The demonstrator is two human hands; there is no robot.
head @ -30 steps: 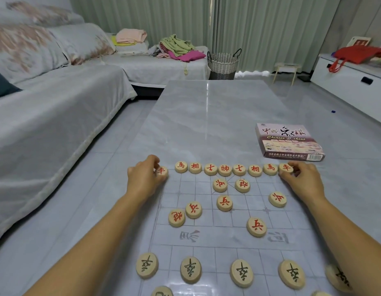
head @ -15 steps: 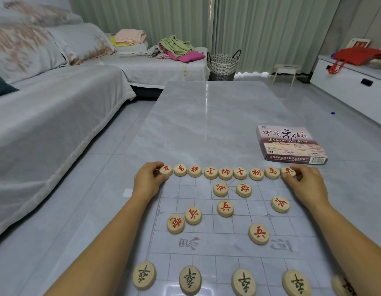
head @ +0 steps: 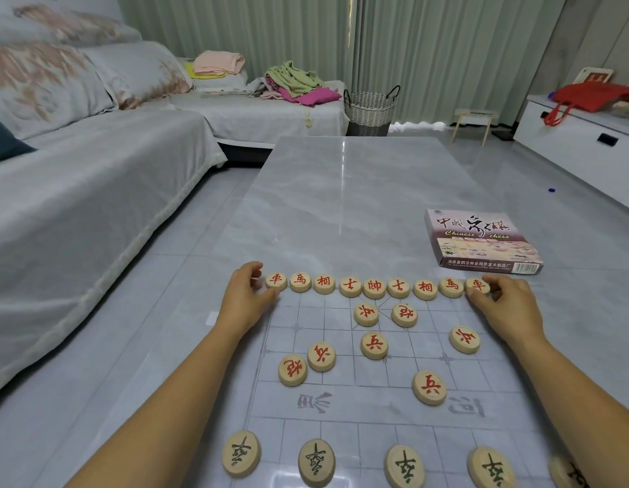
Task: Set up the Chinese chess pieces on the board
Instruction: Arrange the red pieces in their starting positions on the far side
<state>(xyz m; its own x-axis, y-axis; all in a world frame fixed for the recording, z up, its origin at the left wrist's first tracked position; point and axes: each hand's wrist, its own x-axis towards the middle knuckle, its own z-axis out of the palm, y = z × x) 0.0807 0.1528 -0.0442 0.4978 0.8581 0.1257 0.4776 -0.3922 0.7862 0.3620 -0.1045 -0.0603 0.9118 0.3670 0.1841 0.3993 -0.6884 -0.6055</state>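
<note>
A clear chess board sheet lies on the grey table. Along its far edge runs a row of several red-lettered wooden pieces. My left hand pinches the leftmost red piece of that row between thumb and fingers. My right hand pinches the rightmost red piece. Several more red pieces lie scattered over the far half of the board. Black-lettered pieces stand in a row near the bottom edge of the view.
The Chinese chess box lies on the table to the right, just beyond my right hand. A covered sofa runs along the left. A woven basket and a white cabinet stand farther back.
The left end piece has been pushed into line with the back row. Both hands have stayed at the row's two ends.
</note>
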